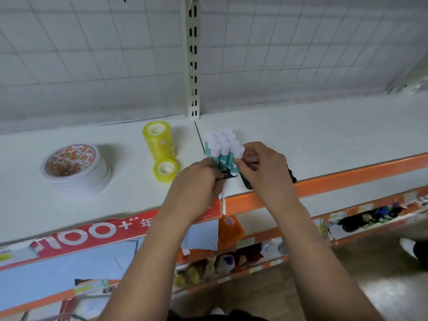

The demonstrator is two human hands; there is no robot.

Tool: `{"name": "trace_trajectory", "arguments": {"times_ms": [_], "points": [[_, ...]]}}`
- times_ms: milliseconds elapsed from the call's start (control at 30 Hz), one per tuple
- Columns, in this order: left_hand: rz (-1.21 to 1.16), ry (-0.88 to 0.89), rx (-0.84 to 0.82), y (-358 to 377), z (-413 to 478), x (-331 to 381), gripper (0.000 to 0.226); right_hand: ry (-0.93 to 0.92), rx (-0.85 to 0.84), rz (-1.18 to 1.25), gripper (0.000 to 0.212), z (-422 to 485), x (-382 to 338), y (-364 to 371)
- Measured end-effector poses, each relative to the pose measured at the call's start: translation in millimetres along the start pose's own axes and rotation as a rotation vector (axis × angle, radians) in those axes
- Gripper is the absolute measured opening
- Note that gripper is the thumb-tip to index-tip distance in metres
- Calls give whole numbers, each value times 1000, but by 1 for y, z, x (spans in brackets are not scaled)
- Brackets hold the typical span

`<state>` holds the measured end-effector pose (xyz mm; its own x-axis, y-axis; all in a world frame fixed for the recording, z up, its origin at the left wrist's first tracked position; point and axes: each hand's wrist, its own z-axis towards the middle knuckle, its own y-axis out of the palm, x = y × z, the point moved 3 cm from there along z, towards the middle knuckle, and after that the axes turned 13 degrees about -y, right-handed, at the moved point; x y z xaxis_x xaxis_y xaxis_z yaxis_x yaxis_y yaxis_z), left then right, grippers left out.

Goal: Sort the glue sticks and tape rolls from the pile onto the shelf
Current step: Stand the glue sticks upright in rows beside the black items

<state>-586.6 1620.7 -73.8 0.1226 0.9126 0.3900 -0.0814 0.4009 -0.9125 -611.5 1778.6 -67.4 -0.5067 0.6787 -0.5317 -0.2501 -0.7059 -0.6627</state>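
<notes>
Here we find the left grip [198, 180] and the right grip [262, 169] both pinching the bundle of glue sticks [222, 148], which stands, it seems, on the shelf [324, 135] near its front edge.

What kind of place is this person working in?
Probably a stationery or general shop: a white shelf with an orange price rail, a slotted upright behind, and stocked glue sticks and yellow tape rolls.

Left hand [199, 180] and right hand [262, 169] close together, fingers curled inward
</notes>
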Motion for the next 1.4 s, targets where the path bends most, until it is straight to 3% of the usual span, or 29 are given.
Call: {"name": "trace_trajectory", "arguments": {"times_ms": [267,400,500,600,733,967,1167,1400], "points": [[-58,-49,1,-1,-6,-1,27,21,-15,69,15,-1,5,3],[-126,-75,7,-10,-17,-13,23,67,-85,-3,31,-9,9,-2],[-149,-97,-10,-10,-23,-19,18,29,-50,-5,19,-20,4,-6],[-133,-115,24,-10,-23,-19,17,-33,-179,100,12,-25,-8,6],[-62,-139,114,-15,-21,-17,19,-93,-285,130,21,-27,-16,17],[-98,-179,38,-17,-28,-31,21,-103,-371,108,33,-26,-18,30],[-152,-166,75,-15,-24,-30,23,-96,-396,70,29,-21,-16,34],[-303,-284,258,-25,-20,-29,35,-49,-218,176,26,-22,-9,15]]}}
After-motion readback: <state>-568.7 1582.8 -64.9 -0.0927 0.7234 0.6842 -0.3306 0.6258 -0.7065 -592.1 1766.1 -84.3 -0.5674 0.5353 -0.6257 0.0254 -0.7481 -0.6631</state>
